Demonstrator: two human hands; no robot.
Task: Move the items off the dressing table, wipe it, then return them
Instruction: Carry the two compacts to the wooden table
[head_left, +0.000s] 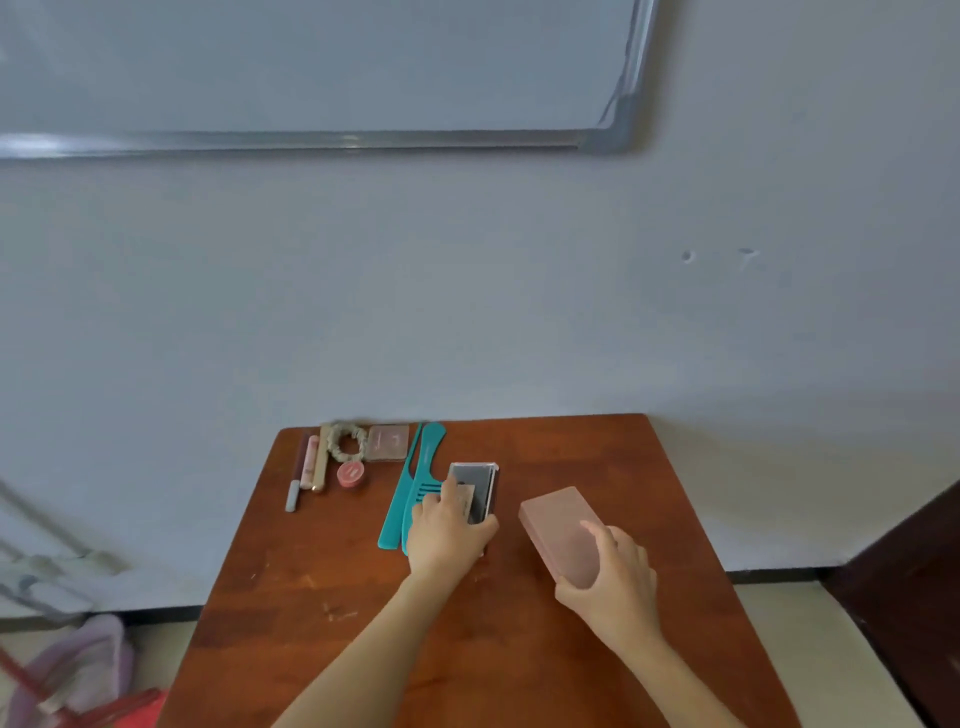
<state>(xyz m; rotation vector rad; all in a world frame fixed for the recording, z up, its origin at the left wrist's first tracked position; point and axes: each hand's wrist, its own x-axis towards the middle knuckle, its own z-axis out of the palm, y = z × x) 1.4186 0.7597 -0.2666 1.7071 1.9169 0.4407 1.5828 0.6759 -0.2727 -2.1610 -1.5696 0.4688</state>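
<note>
Two hands sit low in the middle of the frame, over the brown table (571, 457). The left hand (447, 530) curls its fingers around one dark case (478, 486) on the tabletop. The right hand (615, 577) grips one pink box (561, 527) by its near end; whether the box is lifted or resting cannot be told. Two teal combs (427, 457) lie just left of the case. At the table's upper left corner sit three slim sticks (311, 465), one scrunchie (347, 441), one square compact (388, 442) and one round red tin (351, 475).
</note>
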